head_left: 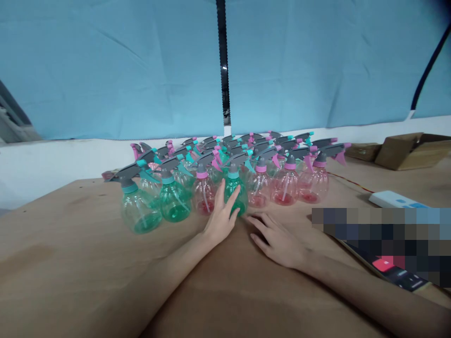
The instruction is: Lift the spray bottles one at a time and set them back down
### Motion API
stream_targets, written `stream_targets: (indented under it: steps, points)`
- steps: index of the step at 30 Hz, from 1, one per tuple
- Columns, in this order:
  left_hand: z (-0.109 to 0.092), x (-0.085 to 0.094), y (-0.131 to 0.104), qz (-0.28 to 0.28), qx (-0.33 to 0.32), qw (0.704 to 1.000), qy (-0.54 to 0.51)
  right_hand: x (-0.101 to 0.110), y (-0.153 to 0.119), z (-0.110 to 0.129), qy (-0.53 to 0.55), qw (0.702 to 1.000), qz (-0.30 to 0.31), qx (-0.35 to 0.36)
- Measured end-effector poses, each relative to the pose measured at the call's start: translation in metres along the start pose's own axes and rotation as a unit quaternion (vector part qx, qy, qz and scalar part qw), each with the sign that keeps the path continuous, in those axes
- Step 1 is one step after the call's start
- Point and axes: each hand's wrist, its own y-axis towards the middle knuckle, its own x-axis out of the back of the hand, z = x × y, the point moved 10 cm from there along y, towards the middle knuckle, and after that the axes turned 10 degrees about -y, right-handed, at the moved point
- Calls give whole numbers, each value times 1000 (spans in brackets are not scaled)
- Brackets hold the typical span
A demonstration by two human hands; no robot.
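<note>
Several clear spray bottles stand in rows on the wooden table, tinted green or pink, with grey trigger heads. My left hand [222, 212] has its fingers spread in front of a green spray bottle [240, 191] in the front row; whether the fingertips touch it I cannot tell. Just left of that hand is a pink spray bottle [202, 195]. My right hand [278, 237] rests low over the tabletop, fingers apart and holding nothing, in front of another pink spray bottle [260, 190]. A green spray bottle [141, 211] stands at the row's left end.
A white power strip [398, 199] with a thin cable lies to the right, near a phone-like screen [398, 272] that is partly pixelated. An open cardboard box [405, 152] sits at the back right. Blue sheeting [141, 70] covers the wall behind the wooden table [70, 263].
</note>
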Motion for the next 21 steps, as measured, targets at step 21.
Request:
stream_targets:
  steps: [21]
  points:
    - [-29,-17,-28,141,-32,987,68,-6,0,0,-31,999,21,11]
